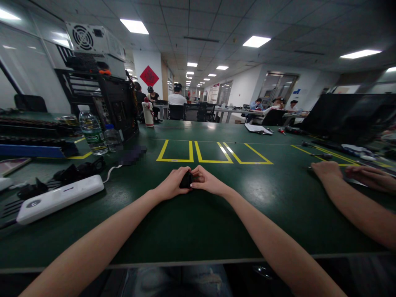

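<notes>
Both my arms reach forward over a dark green table. My left hand and my right hand meet at the table's middle, fingers curled round a small black object held between them. I cannot make out what the object is. Just beyond my hands, yellow tape outlines mark three boxes on the table top.
A white power strip and black cables lie at left, by water bottles and a black computer case. Another person's arm and hands rest at right. Tools and papers lie farther back. People sit at distant desks.
</notes>
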Motion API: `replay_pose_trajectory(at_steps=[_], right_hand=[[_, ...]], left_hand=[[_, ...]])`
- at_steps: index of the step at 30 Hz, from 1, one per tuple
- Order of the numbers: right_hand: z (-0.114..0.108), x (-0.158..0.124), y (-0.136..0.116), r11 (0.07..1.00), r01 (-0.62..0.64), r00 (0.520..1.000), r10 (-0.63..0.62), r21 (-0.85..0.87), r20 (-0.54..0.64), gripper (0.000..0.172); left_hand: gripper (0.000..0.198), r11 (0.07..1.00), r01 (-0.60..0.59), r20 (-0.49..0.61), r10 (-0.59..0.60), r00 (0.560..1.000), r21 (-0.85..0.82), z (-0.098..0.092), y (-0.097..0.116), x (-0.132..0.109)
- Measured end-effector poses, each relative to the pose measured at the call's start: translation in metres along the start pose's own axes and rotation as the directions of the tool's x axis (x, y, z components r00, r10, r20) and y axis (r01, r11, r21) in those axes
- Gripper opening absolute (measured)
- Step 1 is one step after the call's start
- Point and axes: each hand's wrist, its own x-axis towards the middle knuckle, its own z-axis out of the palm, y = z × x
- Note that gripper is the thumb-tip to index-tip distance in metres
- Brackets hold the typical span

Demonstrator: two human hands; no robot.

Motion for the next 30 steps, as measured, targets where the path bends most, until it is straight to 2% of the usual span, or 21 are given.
replay_pose_trajectory(at_steps=[3, 8, 14, 24, 30], right_hand=[[0.0001, -0.0005, -0.0012, 1.000, -0.007, 1.000, 0.007, -0.007, 0.000, 0.033], [0.0019, 0.0002, -0.0030, 0.996, 0.005, 0.997, -0.012, -0.091, -0.073, 0.022], [0.0022, 0.0011, -0.0009, 0.994, -0.039, 0.995, 0.029, -0.097, -0.099, 0.030], [0.0010, 0.0013, 0.0003, 1.000, 0.014, 1.000, -0.014, 0.008, 0.004, 0.034], [0.0022, -0.0011, -0.0053, 0.997, -0.013, 0.999, 0.010, -0.070, -0.045, 0.025]], left_hand=[[0.058, 1.000, 0.000, 0.000, 0.000, 1.000, 0.001, 0.0001, -0.0004, -0.0002], [0.059, 1.000, -0.006, 0.009, 0.006, 1.000, 0.001, -0.0004, -0.0002, 0.0000], [0.060, 1.000, -0.004, 0.006, 0.005, 1.000, -0.008, 0.0000, -0.0009, 0.0006], [0.057, 1.000, -0.005, -0.002, 0.005, 1.000, 0.013, 0.0008, -0.0011, 0.0010], [0.058, 1.000, -0.003, 0.004, 0.003, 1.000, -0.009, -0.0006, 0.0005, 0.0005]])
